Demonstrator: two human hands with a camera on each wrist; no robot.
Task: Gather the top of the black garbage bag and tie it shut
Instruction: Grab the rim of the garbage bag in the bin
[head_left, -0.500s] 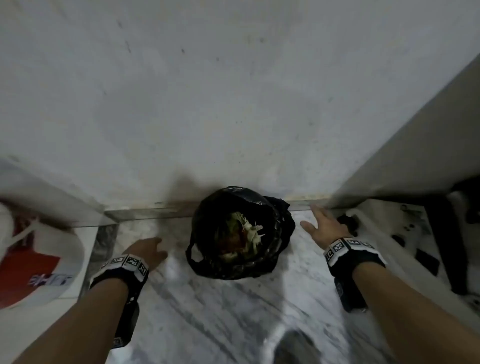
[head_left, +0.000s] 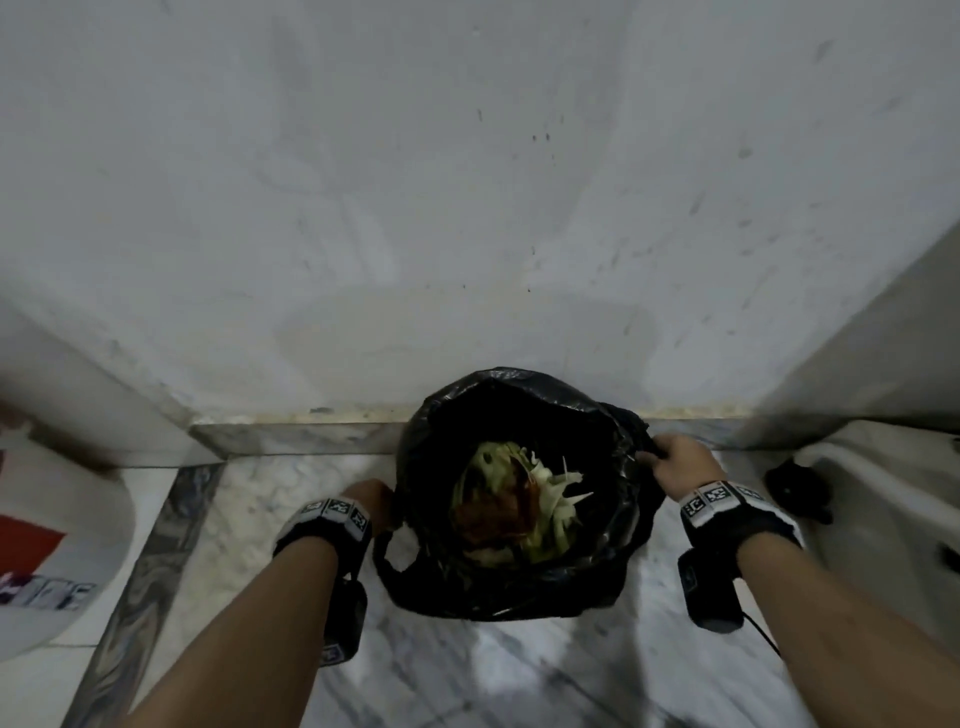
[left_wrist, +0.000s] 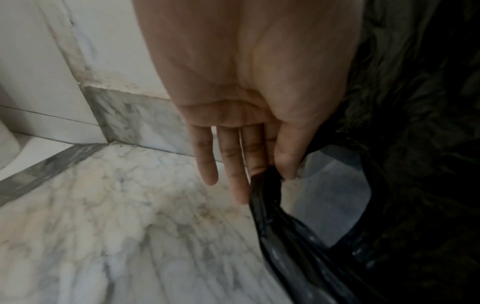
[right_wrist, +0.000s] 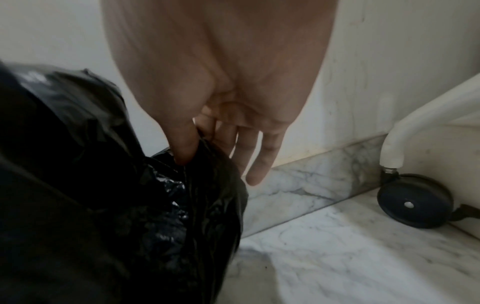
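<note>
A black garbage bag (head_left: 524, 582) stands open on the marble floor against the wall, with food scraps (head_left: 514, 504) showing inside. My left hand (head_left: 371, 501) is at the bag's left side. In the left wrist view my left hand (left_wrist: 270, 174) pinches the bag's left handle loop (left_wrist: 275, 207) between thumb and forefinger, the other fingers straight. My right hand (head_left: 675, 462) is at the bag's right rim. In the right wrist view my right hand (right_wrist: 200, 148) pinches a fold of the black garbage bag (right_wrist: 109, 205) between thumb and forefinger.
A white wall (head_left: 467, 208) rises just behind the bag, with a marble skirting (head_left: 291, 434) at its foot. A white frame on a black caster wheel (right_wrist: 415, 202) stands at the right. A white and red object (head_left: 47, 540) lies at the left.
Both hands have moved in from the floor beside the bag and taken hold of it, the left on the handle loop, the right on the rim. The view has come closer.
</note>
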